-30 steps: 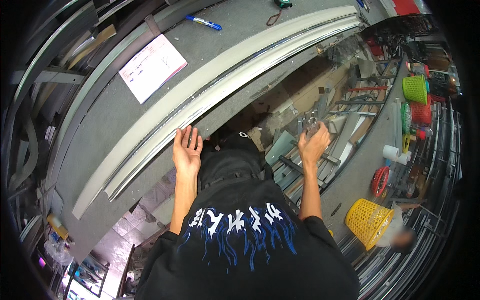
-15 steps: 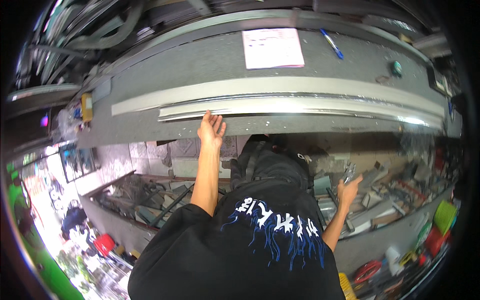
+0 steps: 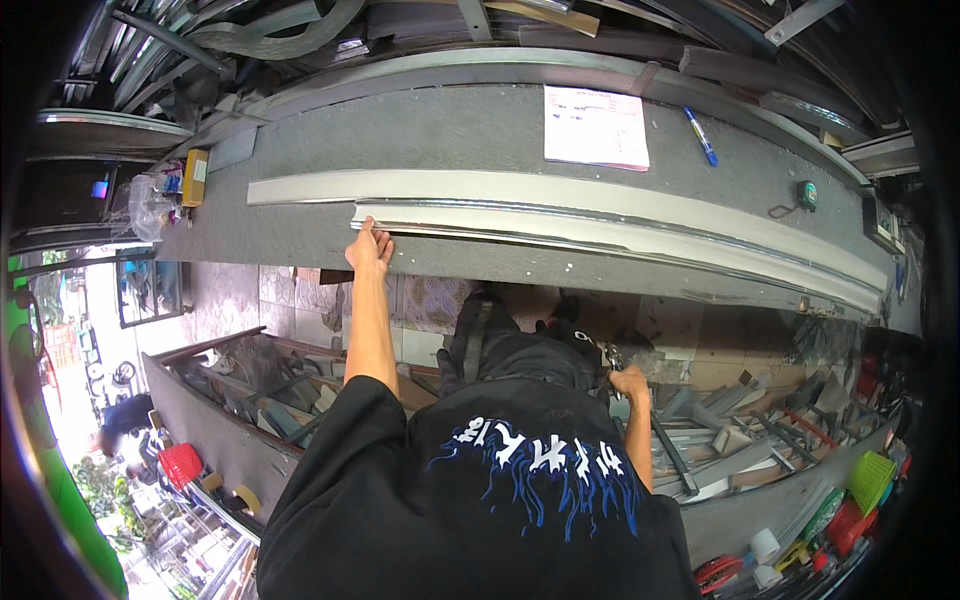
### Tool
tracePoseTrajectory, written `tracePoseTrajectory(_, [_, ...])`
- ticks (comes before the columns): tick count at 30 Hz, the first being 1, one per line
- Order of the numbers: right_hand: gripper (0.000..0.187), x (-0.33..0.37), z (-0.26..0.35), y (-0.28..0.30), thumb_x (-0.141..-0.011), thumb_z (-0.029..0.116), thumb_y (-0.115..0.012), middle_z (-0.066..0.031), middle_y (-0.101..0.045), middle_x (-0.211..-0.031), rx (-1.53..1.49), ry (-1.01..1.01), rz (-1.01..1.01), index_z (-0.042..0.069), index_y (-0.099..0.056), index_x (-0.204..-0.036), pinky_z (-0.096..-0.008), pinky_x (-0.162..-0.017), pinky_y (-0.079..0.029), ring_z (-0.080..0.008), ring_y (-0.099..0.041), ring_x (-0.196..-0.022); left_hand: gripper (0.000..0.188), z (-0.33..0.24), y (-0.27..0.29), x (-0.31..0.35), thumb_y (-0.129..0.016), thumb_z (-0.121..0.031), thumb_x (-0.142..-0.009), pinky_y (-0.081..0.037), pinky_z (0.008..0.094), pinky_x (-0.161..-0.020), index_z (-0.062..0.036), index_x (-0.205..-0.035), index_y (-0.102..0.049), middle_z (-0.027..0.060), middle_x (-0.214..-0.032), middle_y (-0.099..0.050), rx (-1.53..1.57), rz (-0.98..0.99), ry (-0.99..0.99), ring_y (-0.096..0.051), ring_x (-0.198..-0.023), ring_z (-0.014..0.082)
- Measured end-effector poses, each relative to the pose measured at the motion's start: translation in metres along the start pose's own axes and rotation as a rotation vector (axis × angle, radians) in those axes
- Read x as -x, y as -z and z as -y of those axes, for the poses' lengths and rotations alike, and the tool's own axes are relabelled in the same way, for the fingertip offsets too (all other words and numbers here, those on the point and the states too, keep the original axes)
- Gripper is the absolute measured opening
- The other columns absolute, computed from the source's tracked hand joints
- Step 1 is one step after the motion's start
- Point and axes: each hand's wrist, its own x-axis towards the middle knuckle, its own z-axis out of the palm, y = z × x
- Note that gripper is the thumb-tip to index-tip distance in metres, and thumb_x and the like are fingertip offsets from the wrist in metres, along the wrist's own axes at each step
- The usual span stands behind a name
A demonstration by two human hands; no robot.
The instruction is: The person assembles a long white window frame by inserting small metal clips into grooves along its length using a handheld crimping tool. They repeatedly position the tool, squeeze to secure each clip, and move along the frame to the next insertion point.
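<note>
A long pale strip with shiny ridged edges [image 3: 500,222] lies along the near side of the grey workbench [image 3: 400,130]. My left hand [image 3: 370,252] is closed on its left end, thumb on top and fingers at the near edge. Behind it runs a second, wider cream strip [image 3: 330,187] that reaches further left. My right hand [image 3: 630,382] is down by my right side, below bench height, closed around a silver metal hand tool [image 3: 614,358]. Which kind of tool it is cannot be made out.
On the bench are a printed paper [image 3: 596,127], a blue pen [image 3: 701,136], a green tape measure [image 3: 806,195] and a yellow box [image 3: 195,178]. Beneath and behind me, a long bin [image 3: 220,425] holds metal offcuts. Metal lengths [image 3: 740,75] crowd the far side.
My left hand has slid left to the ridged strip's end and closed on it. My right hand has come in toward my body with the tool.
</note>
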Motion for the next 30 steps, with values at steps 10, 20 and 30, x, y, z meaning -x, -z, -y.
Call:
tracePoseTrajectory(10, [0.061,0.162,0.197,-0.06,-0.078,0.026,-0.065,-0.0266,-0.063,-0.109,-0.095,0.697,0.07,0.002,-0.044,-0.13,-0.0419,-0.091,-0.045,-0.0344,-0.06,-0.106,0.031,-0.01,0.036,0.022,-0.07,-0.021,-0.092,-0.06,0.0359,-0.078,0.0053,-0.1,-0.056,0.0154,-0.097,-0.064,0.03,0.377,-0.05,-0.069,-0.093,0.0277])
tracePoseTrajectory(20, [0.051,0.159,0.37,-0.181,-0.083,0.027,-0.059,-0.023,-0.064,-0.101,-0.292,0.59,0.081,-0.006,-0.048,-0.12,-0.0369,-0.082,-0.049,-0.0296,-0.063,-0.096,0.022,-0.043,0.062,0.009,-0.066,-0.018,-0.095,-0.048,0.0263,-0.075,-0.0021,-0.111,-0.063,0.0077,-0.103,-0.069,-0.08,0.826,0.025,-0.067,-0.095,0.0172])
tracePoseTrajectory(30, [0.042,0.168,0.384,-0.209,-0.087,0.021,-0.055,-0.017,-0.064,-0.094,-0.354,0.704,-0.166,-0.003,-0.045,-0.12,-0.0336,-0.073,-0.05,-0.0209,-0.063,-0.086,0.017,-0.047,0.069,0.005,-0.067,-0.011,-0.094,-0.044,0.0241,-0.067,-0.0046,-0.11,-0.064,0.002,-0.101,-0.067,-0.217,0.921,-0.117,-0.06,-0.087,0.0086])
